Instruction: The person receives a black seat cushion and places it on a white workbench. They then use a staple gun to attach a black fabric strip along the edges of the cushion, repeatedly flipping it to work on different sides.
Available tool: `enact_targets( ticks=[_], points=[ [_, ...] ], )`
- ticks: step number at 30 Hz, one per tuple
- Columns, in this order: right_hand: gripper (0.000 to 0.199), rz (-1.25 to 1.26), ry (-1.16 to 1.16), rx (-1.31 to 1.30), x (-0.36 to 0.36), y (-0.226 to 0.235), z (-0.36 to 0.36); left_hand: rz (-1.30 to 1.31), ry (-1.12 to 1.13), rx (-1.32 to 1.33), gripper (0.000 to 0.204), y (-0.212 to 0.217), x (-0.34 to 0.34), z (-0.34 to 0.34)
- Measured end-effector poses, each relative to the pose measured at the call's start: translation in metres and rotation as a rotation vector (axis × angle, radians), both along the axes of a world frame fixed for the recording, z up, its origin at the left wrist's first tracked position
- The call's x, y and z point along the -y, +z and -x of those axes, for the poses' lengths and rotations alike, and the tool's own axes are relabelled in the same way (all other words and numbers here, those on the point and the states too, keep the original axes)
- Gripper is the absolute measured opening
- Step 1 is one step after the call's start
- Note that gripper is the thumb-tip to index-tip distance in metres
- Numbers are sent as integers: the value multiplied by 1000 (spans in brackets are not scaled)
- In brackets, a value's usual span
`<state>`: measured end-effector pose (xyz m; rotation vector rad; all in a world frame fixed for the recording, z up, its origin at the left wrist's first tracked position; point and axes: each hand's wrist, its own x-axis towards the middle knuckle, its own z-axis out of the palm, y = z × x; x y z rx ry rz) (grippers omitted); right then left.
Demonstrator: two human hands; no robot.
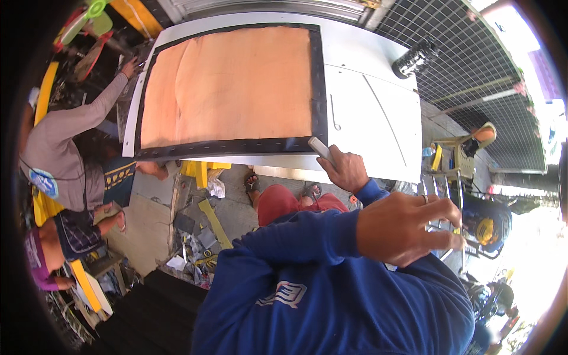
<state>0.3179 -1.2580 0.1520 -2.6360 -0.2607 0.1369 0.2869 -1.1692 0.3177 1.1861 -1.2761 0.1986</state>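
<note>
My right hand (pixel 346 170) rests on the near edge of a white table (pixel 378 112) and grips a small flat grey-white piece (pixel 319 148) that points toward a large tan sheet (pixel 231 83). The sheet lies flat on the table inside a black border strip (pixel 236 147). My left hand (pixel 405 228), with a ring on one finger, hovers close to the camera below and right of the right hand. Its fingers are curled and apart, holding nothing I can see. Both arms wear blue sleeves.
A black roll (pixel 416 58) lies at the table's far right corner. Another person in a grey long sleeve (pixel 65 142) reaches to the table's left corner. Scraps litter the floor (pixel 201 236) below. Wire mesh (pixel 473 65) and a yellow chair (pixel 464 151) stand at the right.
</note>
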Motion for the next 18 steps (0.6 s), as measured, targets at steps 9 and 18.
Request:
enact_targets(
  ticks=[9, 18],
  points=[
    [21, 189, 95, -213, 8, -9, -6, -581, 389, -435, 66, -115, -21, -124],
    [36, -7, -155, -76, 64, -5, 34, -109, 218, -191, 53, -63, 28, -13]
  ],
)
